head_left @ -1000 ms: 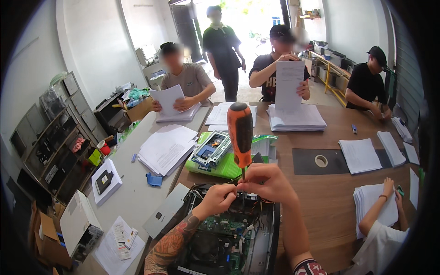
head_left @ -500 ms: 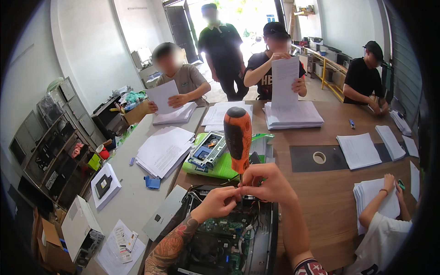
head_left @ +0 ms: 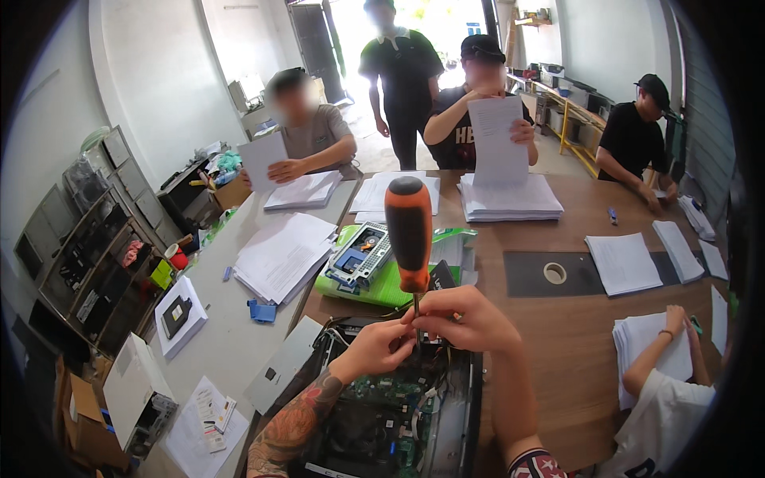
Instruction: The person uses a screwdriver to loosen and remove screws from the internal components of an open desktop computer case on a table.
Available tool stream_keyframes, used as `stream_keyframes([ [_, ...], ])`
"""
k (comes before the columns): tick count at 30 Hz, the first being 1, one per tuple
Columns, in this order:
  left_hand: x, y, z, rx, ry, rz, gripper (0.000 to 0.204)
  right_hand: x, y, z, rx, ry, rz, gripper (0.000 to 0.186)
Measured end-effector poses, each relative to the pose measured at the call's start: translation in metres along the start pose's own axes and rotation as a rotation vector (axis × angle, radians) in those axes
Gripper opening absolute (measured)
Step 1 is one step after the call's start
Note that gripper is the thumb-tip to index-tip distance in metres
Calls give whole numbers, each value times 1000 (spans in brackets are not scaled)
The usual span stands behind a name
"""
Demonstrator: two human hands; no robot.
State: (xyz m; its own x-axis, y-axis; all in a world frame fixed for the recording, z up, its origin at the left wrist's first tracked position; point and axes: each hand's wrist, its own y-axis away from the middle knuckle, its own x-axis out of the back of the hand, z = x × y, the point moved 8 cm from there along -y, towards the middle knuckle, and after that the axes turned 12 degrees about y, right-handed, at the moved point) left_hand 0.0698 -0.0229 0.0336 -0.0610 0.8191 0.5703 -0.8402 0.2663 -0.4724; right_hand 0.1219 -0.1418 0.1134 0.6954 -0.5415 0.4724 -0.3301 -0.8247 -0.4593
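Above an open computer (head_left: 370,406), pinching the shaft of an upright orange-and-black screwdriver (head_left: 409,227) with the right hand (head_left: 470,321), handle topmost. Curling the left hand (head_left: 376,350) close beside the same shaft; cannot tell whether gripping anything. Just beyond the right hand, showing white lettering on a dark piece (head_left: 442,276); farther off to its right, rows of small print on paper (head_left: 623,264). Past the left hand, seen atop a green package (head_left: 374,295): a metal frame (head_left: 363,253).
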Motion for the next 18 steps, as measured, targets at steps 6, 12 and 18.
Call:
stream_keyframes([
  [6, -4, -1, 4, 226, 52, -81, 27, 5, 1, 4, -59, 84, 149, 15],
  [12, 1, 1, -2, 17, -9, 27, 18, 3, -1, 5, 17, 49, 167, 9],
  [18, -7, -1, -1, 220, 39, -108, 10, -2, 1, 2, -23, -101, 58, 6],
])
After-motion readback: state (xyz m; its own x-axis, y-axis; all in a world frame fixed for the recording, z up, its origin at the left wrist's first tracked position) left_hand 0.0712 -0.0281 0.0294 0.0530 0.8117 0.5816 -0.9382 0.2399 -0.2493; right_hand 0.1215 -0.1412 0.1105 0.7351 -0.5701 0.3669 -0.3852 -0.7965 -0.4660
